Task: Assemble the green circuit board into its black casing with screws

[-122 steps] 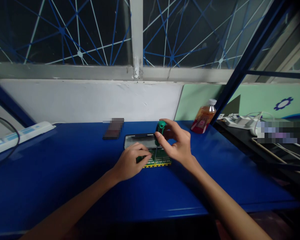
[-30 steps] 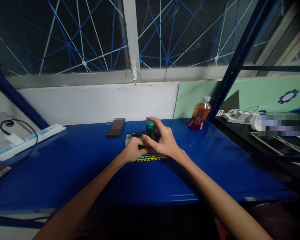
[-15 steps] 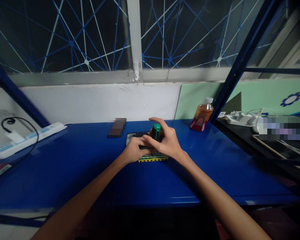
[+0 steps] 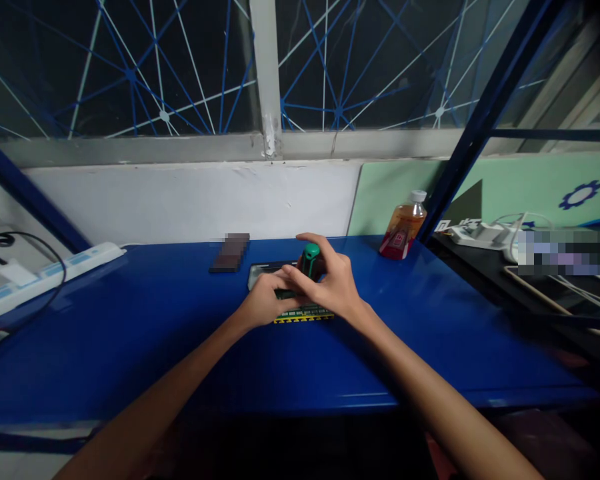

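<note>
A screwdriver with a green and black handle (image 4: 310,259) stands upright at the middle of the table. My right hand (image 4: 336,279) curls round its handle, thumb to the left and forefinger raised behind the top. My left hand (image 4: 265,300) meets it from the left, thumb and fingers drawn together by the tool's lower part. What those fingertips grip is hidden. Beneath both hands lies a green board with a yellow, notched-looking front edge (image 4: 303,319). A dark, flat case-like piece (image 4: 255,273) shows behind my left hand. The screwdriver's tip is out of sight.
On the blue table (image 4: 180,353), a dark flat object (image 4: 230,253), partly pixelated, lies at the back. A bottle of amber-red drink (image 4: 404,227) stands back right. A white power strip (image 4: 87,263) with a black cable runs along the left; blue frame posts (image 4: 473,153) rise at both sides.
The view has shifted slightly, so surroundings sit a little further left and higher. Both hands stay at the screwdriver and board with nearly the same grip.
</note>
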`<action>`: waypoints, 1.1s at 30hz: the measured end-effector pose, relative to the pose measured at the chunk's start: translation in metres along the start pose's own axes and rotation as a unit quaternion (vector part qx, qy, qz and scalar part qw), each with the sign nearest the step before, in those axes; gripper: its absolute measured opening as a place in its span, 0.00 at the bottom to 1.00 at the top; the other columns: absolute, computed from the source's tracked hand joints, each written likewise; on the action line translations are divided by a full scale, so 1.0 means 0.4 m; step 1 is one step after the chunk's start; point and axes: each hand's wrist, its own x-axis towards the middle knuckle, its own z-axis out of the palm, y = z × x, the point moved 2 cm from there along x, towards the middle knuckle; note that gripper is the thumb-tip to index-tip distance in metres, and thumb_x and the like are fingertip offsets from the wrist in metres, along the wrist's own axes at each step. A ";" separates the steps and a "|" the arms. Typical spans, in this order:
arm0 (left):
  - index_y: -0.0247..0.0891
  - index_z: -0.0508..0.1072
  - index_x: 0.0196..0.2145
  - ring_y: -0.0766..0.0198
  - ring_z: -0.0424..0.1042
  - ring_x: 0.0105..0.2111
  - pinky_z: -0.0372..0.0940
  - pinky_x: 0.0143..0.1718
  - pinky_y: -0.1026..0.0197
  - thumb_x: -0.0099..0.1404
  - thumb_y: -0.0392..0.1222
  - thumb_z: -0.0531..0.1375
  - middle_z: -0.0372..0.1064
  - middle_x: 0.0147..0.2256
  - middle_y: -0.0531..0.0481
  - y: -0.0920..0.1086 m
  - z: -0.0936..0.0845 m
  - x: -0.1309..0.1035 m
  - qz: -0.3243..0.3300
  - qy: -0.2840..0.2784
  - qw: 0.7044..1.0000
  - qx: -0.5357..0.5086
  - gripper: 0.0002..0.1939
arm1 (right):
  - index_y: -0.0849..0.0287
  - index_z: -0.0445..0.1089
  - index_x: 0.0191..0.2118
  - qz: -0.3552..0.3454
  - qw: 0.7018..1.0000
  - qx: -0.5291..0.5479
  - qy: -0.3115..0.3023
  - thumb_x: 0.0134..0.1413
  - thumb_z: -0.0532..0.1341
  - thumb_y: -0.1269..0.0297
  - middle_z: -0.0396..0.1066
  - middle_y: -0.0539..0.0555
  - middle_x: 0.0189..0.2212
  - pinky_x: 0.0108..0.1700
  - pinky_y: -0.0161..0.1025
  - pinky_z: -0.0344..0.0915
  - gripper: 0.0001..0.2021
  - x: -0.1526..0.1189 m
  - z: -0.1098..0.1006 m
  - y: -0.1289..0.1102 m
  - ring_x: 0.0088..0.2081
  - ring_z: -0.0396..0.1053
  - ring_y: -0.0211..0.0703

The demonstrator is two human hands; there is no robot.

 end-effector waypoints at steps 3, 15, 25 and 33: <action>0.34 0.79 0.25 0.63 0.72 0.26 0.70 0.36 0.60 0.55 0.39 0.64 0.75 0.25 0.49 -0.008 0.000 0.000 -0.022 -0.001 1.000 -0.012 0.06 | 0.58 0.62 0.54 0.001 1.000 -0.003 -0.005 0.53 0.61 0.52 0.63 0.44 0.20 0.26 0.35 0.59 0.25 0.000 -0.001 -0.002 0.21 0.61 0.35; 0.33 0.80 0.30 0.60 0.75 0.31 0.69 0.40 0.59 0.60 0.39 0.61 0.78 0.29 0.47 0.010 -0.007 -0.002 -0.015 -0.036 0.999 -0.023 0.08 | 0.57 0.62 0.54 0.004 1.000 -0.005 -0.007 0.53 0.60 0.53 0.60 0.44 0.20 0.25 0.36 0.59 0.24 0.001 -0.006 0.003 0.20 0.59 0.35; 0.34 0.80 0.34 0.56 0.76 0.38 0.68 0.44 0.56 0.58 0.39 0.64 0.78 0.36 0.44 -0.002 0.001 -0.003 0.002 0.021 0.999 -0.025 0.08 | 0.57 0.61 0.54 0.005 1.000 -0.006 -0.001 0.54 0.60 0.54 0.61 0.44 0.22 0.25 0.36 0.59 0.23 0.002 -0.009 0.006 0.20 0.60 0.34; 0.35 0.80 0.34 0.57 0.76 0.37 0.69 0.44 0.56 0.60 0.38 0.62 0.78 0.34 0.46 0.016 0.000 -0.005 0.008 -0.020 0.999 -0.033 0.07 | 0.57 0.61 0.55 0.004 1.000 -0.005 -0.003 0.55 0.60 0.53 0.65 0.46 0.24 0.29 0.37 0.62 0.24 -0.001 -0.006 0.005 0.23 0.63 0.36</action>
